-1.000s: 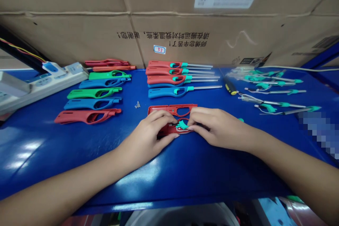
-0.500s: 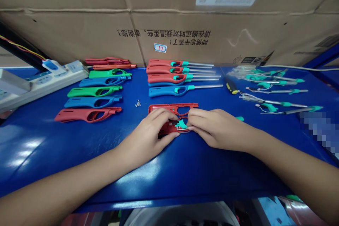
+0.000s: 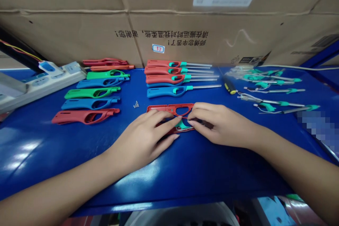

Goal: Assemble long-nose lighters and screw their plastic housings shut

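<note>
Two red lighter shell halves lie on the blue table between my hands. The far red half (image 3: 169, 107) lies open beyond my fingers. The near red half (image 3: 189, 128) holds a teal trigger piece (image 3: 182, 124) and thin wires. My left hand (image 3: 152, 132) bends over the left part of the near half, its fingertips pressing on it beside the teal piece and its thumb at the near edge. My right hand (image 3: 225, 124) has thumb and index finger pinched together at the right of the teal piece; what they grip is too small to make out.
Red, green and blue shells (image 3: 92, 93) lie at left near a power strip (image 3: 50, 81). Assembled lighters (image 3: 169, 91) lie behind the hands, small screws (image 3: 136, 104) beside them. A screwdriver (image 3: 230, 86) and teal-tipped rods (image 3: 287, 91) lie at right. A cardboard box (image 3: 169, 21) stands behind.
My left fingers have stretched right across the near red half, over the teal piece's left side. The teal piece sits lower in the shell. My right hand has moved slightly right.
</note>
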A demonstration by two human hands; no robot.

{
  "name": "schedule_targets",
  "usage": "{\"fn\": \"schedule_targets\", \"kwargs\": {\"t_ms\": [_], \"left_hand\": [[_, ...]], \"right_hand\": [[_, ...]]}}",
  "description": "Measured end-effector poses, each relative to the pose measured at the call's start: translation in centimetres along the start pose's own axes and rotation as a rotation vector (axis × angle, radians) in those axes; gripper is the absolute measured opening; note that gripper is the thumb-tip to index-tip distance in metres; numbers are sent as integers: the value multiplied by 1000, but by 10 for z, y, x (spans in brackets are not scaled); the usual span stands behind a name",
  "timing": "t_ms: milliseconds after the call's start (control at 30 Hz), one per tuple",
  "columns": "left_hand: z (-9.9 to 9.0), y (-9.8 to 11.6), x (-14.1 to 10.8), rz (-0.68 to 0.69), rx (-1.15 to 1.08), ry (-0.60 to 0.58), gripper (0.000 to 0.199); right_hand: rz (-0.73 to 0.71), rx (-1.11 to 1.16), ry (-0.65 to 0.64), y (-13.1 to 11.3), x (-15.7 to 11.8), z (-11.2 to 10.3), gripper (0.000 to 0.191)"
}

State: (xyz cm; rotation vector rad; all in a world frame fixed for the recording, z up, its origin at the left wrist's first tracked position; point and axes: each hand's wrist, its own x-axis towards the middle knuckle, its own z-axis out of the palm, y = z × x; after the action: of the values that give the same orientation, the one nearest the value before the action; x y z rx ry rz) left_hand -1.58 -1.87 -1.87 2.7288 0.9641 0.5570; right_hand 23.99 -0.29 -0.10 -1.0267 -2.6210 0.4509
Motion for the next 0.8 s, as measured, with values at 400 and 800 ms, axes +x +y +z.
{"fn": "schedule_targets", "kwargs": {"t_ms": [400,800], "left_hand": [[-5,6,0,0,201,-136,42],[2,-4,-1,10,-29,-8,30]], "right_hand": [[-117,-235,-7,1,-2,-2,26],[126,124,-31,1,5,9,13]]}}
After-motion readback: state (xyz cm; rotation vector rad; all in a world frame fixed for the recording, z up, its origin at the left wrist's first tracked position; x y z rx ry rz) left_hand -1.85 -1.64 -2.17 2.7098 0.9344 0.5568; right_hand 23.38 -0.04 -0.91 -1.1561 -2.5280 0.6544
